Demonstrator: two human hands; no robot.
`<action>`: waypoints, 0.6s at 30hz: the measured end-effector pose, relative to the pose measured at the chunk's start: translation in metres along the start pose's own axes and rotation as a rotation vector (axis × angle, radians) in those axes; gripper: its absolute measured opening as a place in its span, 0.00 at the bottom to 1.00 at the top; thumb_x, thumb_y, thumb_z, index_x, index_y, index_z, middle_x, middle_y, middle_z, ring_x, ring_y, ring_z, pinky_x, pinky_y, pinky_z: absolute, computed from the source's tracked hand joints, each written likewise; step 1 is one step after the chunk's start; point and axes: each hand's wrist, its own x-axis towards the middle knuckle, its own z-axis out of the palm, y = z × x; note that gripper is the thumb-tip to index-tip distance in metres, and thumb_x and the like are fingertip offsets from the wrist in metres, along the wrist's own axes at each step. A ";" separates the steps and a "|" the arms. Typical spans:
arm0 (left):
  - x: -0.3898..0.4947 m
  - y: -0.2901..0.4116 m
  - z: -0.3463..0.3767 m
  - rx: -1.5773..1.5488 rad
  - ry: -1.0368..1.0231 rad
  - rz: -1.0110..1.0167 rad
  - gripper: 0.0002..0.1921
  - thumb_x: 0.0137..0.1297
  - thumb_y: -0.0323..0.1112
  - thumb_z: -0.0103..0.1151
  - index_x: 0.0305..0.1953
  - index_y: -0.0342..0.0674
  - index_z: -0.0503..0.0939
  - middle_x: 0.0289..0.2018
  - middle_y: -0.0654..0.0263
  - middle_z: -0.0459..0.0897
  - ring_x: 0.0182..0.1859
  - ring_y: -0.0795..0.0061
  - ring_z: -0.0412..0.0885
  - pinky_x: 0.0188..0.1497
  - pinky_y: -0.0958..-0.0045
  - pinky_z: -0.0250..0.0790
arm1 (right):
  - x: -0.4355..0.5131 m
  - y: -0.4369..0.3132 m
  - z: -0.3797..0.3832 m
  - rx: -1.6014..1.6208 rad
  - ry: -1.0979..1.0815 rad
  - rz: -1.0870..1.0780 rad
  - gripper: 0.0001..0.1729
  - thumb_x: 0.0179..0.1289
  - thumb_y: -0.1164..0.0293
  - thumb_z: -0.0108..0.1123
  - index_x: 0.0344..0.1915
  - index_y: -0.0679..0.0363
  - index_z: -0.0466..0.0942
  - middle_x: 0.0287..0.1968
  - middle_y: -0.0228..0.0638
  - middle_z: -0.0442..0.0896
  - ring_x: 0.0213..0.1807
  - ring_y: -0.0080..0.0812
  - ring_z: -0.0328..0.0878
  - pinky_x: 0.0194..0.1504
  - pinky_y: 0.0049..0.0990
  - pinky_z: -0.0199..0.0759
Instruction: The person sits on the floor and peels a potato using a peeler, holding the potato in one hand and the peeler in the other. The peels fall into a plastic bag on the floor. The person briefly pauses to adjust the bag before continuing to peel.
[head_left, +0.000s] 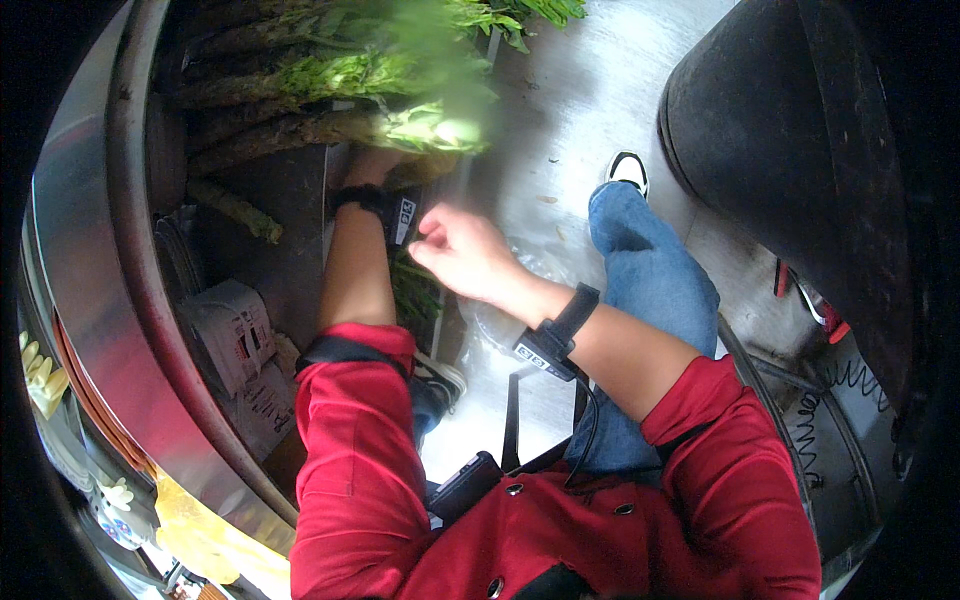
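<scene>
Long leafy stalks that look like celtuce (292, 135), with rough brownish stems and pale green cut-looking ends, lie piled beneath the steel counter. My left hand (375, 161) reaches in under the nearest stalk, which covers its fingers, so its grip is hidden. A yellowish-brown thing (427, 169) shows beside it, too blurred to name. Just right of my left wrist, my right hand (472, 255) is in the air with fingers loosely curled and a gap at the thumb; nothing shows in it. Thin green stems (416, 292) lie lower down, between my forearms. Both wrists wear black strapped devices.
The steel counter's edge (127, 225) curves along the left. Below it sit a short stalk piece (236, 210) and a printed white package (232, 330). Clear plastic (487, 322) lies on the floor. A large black bin-like container (750, 127) stands right, near coiled metal springs (806, 435).
</scene>
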 end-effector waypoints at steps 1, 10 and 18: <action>-0.002 -0.001 0.002 -0.005 -0.006 -0.010 0.24 0.58 0.60 0.53 0.49 0.53 0.80 0.47 0.69 0.81 0.49 0.66 0.76 0.56 0.60 0.64 | 0.000 0.000 0.000 0.003 0.001 0.007 0.17 0.56 0.63 0.59 0.42 0.63 0.76 0.39 0.48 0.82 0.43 0.47 0.80 0.45 0.40 0.73; -0.029 0.038 0.030 0.079 0.320 -0.375 0.25 0.57 0.52 0.60 0.50 0.41 0.75 0.46 0.58 0.81 0.46 0.58 0.79 0.53 0.60 0.70 | -0.001 -0.001 -0.001 -0.087 0.078 -0.037 0.17 0.58 0.61 0.62 0.41 0.62 0.75 0.33 0.40 0.84 0.36 0.36 0.83 0.39 0.32 0.76; -0.028 0.003 0.026 0.212 0.095 -0.293 0.19 0.66 0.49 0.48 0.50 0.46 0.77 0.48 0.61 0.80 0.51 0.58 0.74 0.64 0.56 0.57 | 0.000 0.005 0.003 -0.071 0.054 -0.089 0.18 0.57 0.62 0.64 0.41 0.63 0.76 0.34 0.43 0.83 0.37 0.37 0.83 0.40 0.32 0.76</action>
